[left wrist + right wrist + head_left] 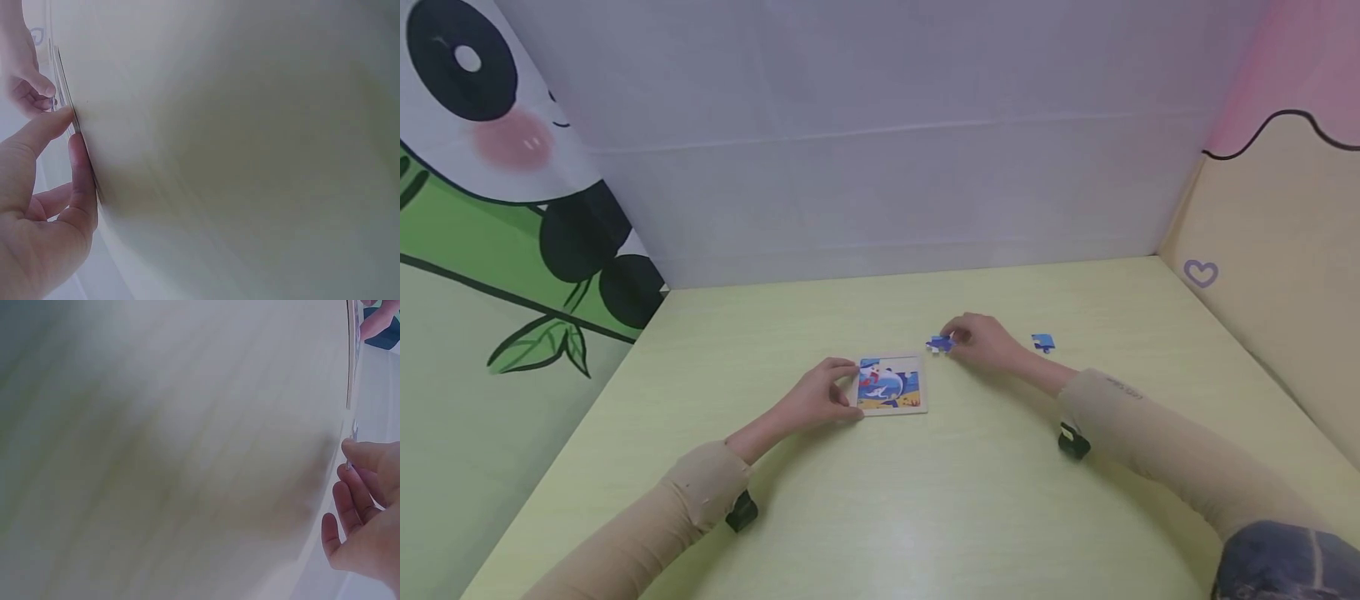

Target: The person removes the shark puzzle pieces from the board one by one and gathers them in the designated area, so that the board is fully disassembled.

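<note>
A small square jigsaw puzzle in a pale frame lies on the table, its picture a white and blue sea animal over a yellow seabed. Part of its upper right shows bare backing. My left hand holds the frame by its left side, thumb at the lower corner and forefinger near the top. Just beyond the frame's upper right corner, my right hand pinches a blue puzzle piece between thumb and forefinger. In the right wrist view that hand has its other fingers loosely bent. Another blue puzzle piece lies to its right.
The pale wooden table meets a grey-white cloth wall at the back. Printed panels stand at both sides, a cartoon panda at left. Dark wrist cameras hang under both sleeves.
</note>
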Demonstrator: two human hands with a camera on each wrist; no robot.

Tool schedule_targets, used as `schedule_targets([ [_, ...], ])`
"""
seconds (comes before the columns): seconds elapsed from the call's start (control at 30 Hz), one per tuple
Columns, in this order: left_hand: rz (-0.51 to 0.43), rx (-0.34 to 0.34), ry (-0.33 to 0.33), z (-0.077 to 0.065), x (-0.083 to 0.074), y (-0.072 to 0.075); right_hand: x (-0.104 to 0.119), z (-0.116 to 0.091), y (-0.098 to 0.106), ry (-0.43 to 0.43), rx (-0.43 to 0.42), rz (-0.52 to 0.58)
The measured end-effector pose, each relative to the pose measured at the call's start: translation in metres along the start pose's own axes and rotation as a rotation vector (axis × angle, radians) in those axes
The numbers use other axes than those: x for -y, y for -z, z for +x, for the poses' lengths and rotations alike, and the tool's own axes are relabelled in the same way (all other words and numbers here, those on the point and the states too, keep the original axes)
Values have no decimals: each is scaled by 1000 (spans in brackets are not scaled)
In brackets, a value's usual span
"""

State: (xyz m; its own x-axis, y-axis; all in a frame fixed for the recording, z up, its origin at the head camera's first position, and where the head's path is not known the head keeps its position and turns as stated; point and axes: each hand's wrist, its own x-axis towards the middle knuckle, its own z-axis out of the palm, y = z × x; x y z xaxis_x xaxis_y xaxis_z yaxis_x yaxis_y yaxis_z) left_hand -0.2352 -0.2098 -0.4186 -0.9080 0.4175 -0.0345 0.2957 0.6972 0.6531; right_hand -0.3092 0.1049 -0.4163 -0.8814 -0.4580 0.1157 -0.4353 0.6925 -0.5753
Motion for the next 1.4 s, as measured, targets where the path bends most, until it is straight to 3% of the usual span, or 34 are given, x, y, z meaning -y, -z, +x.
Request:
schedule_targets([
  [0.2, -5, 13, 28, -1, -2, 1, -7, -5, 6, -38, -10, -15],
  [0.6, -16, 11, 46, -3, -3, 1, -21, -17, 20, 0, -46, -37],
  [1.13, -6, 9, 44, -3, -2, 2, -46, -30, 44, -21, -12, -223],
  [1.4, -17, 15, 49, -5, -2, 3, -51, -39, 53, -32, 13, -244],
])
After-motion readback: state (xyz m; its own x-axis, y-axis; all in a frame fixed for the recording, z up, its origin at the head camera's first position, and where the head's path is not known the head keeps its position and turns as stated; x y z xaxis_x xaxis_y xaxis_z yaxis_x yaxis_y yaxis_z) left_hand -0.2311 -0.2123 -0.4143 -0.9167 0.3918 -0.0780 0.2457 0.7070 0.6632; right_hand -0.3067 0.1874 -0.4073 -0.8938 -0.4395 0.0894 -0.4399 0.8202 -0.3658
